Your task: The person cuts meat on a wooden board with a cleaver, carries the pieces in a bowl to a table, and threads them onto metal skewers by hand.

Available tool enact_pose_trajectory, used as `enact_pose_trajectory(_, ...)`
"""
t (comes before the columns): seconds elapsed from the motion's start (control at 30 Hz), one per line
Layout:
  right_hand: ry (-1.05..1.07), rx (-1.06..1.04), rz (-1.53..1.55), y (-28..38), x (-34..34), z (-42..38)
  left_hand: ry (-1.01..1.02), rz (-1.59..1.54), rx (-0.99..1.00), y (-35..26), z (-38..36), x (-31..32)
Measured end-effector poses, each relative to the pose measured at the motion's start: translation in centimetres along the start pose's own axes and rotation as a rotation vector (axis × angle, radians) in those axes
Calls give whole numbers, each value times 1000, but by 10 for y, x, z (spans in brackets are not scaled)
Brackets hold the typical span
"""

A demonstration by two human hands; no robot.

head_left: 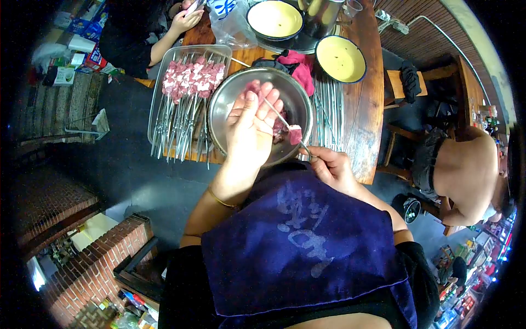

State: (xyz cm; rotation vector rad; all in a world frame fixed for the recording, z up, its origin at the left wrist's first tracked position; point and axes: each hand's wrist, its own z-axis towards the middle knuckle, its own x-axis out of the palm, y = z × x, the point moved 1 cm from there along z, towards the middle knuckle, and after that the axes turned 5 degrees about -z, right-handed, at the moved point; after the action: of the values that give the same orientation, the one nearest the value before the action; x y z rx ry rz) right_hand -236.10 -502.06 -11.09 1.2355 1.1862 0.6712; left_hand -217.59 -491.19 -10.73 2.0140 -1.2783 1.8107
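Note:
My left hand (249,123) is turned palm up over a steel bowl (217,118), its fingers curled. A piece of raw meat (253,86) shows at its thumb and fingertips. My right hand (333,166) pinches the lower end of a metal skewer (278,114) at the bowl's near right rim. One cube of meat (295,135) is threaded on the skewer, whose far end reaches my left fingers. More raw meat (278,129) lies in the bowl, partly hidden by my left hand.
Left of the bowl stands a clear tray (152,123) with loaded meat skewers (192,82). Bare skewers (327,115) lie to the right, below a yellow enamel bowl (341,58). Another yellow bowl (275,20) is behind. A person's hand (186,21) holds a phone at the back left.

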Motion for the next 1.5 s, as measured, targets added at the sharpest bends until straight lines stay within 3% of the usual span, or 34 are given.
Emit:
enact_pose_trajectory(0.1,-10,1,-12,5,-2,1,13,-70,-186,5,-4,6)
enact_pose_trajectory(0.2,-18,-58,-34,2,-2,2,80,-191,-180,2,-3,0)
enact_pose_trajectory(0.43,-21,-126,-188,2,-2,3,0,-229,-123,-11,1,-5)
enact_pose_trajectory(0.63,11,-159,-246,4,-4,3,102,-271,-101,-15,4,-17)
enact_pose_trajectory(0.73,51,-153,-277,8,-8,3,35,-151,-34,-17,0,-14)
enact_pose_trajectory(0.93,107,-132,-255,19,-16,0,140,123,40,-28,-1,-20)
enact_pose_trajectory(1.03,113,-129,-219,18,-17,-1,94,189,15,-28,-3,-21)
enact_pose_trajectory(1.13,118,-80,-177,25,-15,1,197,107,-54,-18,-4,-20)
enact_pose_trajectory(1.27,67,-39,-45,26,-5,12,156,68,-216,-3,-14,-15)
enact_pose_trajectory(1.47,84,27,52,9,-1,25,129,263,-287,0,-9,-24)
enact_pose_trajectory(1.5,83,51,70,8,-5,25,235,288,-296,0,-2,-31)
